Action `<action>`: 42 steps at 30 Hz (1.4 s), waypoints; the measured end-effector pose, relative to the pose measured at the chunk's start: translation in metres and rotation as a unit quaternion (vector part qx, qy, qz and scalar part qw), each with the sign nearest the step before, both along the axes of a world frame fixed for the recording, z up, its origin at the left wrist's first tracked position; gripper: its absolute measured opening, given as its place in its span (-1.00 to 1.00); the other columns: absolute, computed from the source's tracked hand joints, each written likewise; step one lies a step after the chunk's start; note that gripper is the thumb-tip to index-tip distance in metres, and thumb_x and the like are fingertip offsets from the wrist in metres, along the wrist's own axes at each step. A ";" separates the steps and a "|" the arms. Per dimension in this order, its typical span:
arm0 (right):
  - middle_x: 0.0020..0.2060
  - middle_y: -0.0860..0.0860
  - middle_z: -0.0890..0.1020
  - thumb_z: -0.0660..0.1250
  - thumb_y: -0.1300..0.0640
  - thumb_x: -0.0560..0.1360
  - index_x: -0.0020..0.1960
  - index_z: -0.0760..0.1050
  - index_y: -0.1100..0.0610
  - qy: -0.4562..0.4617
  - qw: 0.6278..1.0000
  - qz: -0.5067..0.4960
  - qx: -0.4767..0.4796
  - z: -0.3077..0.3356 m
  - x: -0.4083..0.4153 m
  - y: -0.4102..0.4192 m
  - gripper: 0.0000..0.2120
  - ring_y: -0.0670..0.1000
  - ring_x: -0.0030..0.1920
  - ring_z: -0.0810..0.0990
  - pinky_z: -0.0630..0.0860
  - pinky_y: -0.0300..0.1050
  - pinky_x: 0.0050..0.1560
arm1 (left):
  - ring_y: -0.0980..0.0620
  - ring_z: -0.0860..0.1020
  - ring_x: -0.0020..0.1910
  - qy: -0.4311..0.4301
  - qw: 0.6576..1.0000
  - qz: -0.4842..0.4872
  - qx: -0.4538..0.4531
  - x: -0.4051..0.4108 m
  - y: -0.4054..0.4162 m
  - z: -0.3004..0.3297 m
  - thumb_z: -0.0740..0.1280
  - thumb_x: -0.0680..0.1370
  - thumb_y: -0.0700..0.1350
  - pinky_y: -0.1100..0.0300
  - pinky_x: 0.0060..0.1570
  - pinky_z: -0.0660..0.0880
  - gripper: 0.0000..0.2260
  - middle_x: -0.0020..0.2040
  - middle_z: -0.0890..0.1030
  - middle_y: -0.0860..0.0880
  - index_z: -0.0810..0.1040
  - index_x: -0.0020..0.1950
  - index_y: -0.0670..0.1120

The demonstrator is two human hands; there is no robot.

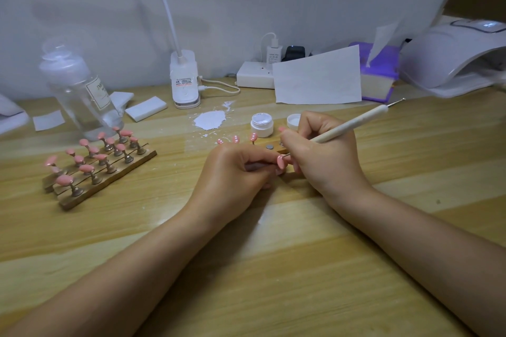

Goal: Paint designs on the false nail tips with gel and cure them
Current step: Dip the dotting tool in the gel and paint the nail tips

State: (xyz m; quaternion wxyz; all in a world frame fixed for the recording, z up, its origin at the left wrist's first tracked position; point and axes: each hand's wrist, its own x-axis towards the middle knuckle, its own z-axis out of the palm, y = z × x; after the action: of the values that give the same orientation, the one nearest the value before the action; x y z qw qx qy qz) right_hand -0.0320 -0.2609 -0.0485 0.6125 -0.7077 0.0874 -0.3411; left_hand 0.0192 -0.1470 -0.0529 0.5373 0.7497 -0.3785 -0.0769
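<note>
Head view gives me the wooden table (273, 268), with the white curing lamp (451, 60) at two o'clock and a wooden rack of pink nail tips (95, 167) at nine. My right hand (320, 153) grips the dotting tool (353, 123); its metal point touches the pink nail tip (281, 162) pinched in my left hand (235, 169). Just beyond, at twelve o'clock, an open gel jar (262, 124) stands beside its lid (293, 120).
</note>
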 end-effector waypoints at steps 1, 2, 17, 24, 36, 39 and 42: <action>-0.75 -0.11 0.33 0.28 0.42 0.40 -0.48 0.16 0.17 -0.001 1.000 0.005 0.002 0.000 0.000 0.000 -0.58 -0.19 -0.69 0.36 0.35 -0.35 -0.54 | 0.26 0.50 -0.43 0.004 1.000 0.001 -0.001 0.000 0.000 0.000 0.37 0.41 -0.38 0.50 -0.30 0.45 -0.83 -0.32 0.66 0.01 0.68 -0.17 -0.14; -0.75 -0.11 0.33 0.28 0.42 0.40 -0.48 0.16 0.17 -0.001 1.000 0.007 0.002 0.000 0.000 0.000 -0.59 -0.18 -0.69 0.36 0.35 -0.35 -0.54 | 0.27 0.49 -0.43 0.003 1.000 -0.001 -0.002 0.000 0.000 0.001 0.37 0.41 -0.38 0.53 -0.30 0.43 -0.83 -0.32 0.65 0.00 0.68 -0.17 -0.14; -0.75 -0.14 0.32 0.30 0.40 0.41 -0.48 0.16 0.17 0.003 1.000 -0.006 0.003 0.001 -0.001 0.001 -0.58 -0.19 -0.69 0.36 0.41 -0.25 -0.48 | 0.34 0.48 -0.46 -0.002 1.000 0.000 0.005 0.000 0.000 0.000 0.38 0.41 -0.37 0.54 -0.30 0.41 -0.83 -0.32 0.63 0.09 0.68 -0.17 -0.13; -0.75 -0.13 0.33 0.31 0.38 0.41 -0.48 0.18 0.18 0.005 1.000 -0.012 0.002 0.001 0.000 0.001 -0.60 -0.18 -0.67 0.35 0.43 -0.20 -0.42 | 0.32 0.46 -0.47 -0.010 1.000 0.000 0.003 0.001 0.000 -0.001 0.38 0.41 -0.38 0.59 -0.26 0.37 -0.85 -0.33 0.64 0.02 0.68 -0.19 -0.17; -0.74 -0.14 0.35 0.31 0.39 0.40 -0.49 0.17 0.17 0.002 1.000 -0.006 0.002 0.000 0.000 0.000 -0.58 -0.19 -0.68 0.35 0.34 -0.35 -0.53 | 0.31 0.48 -0.47 -0.034 0.999 -0.002 0.002 0.001 0.000 -0.001 0.38 0.41 -0.39 0.68 -0.25 0.29 -0.83 -0.33 0.64 0.02 0.68 -0.16 -0.14; -0.74 -0.13 0.34 0.28 0.42 0.40 -0.48 0.16 0.17 -0.001 1.000 -0.003 0.005 -0.001 0.000 -0.001 -0.58 -0.19 -0.69 0.35 0.31 -0.37 -0.56 | 0.34 0.47 -0.47 -0.026 1.000 -0.006 0.002 0.001 0.000 -0.001 0.38 0.41 -0.40 0.66 -0.26 0.30 -0.83 -0.35 0.63 0.10 0.68 -0.16 -0.16; -0.74 -0.13 0.29 0.30 0.40 0.40 -0.49 0.16 0.16 0.003 1.000 -0.015 -0.002 -0.001 0.001 -0.001 -0.58 -0.18 -0.67 0.34 0.36 -0.26 -0.47 | 0.37 0.47 -0.47 -0.025 1.000 -0.008 0.000 0.001 -0.001 -0.001 0.37 0.41 -0.40 0.67 -0.27 0.30 -0.83 -0.37 0.59 0.17 0.67 -0.16 -0.17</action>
State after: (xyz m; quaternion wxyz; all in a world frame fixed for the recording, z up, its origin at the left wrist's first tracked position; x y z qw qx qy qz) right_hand -0.0307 -0.2616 -0.0499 0.6052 -0.7090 0.0992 -0.3481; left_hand 0.0203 -0.1475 -0.0539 0.5269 0.7485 -0.3978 -0.0626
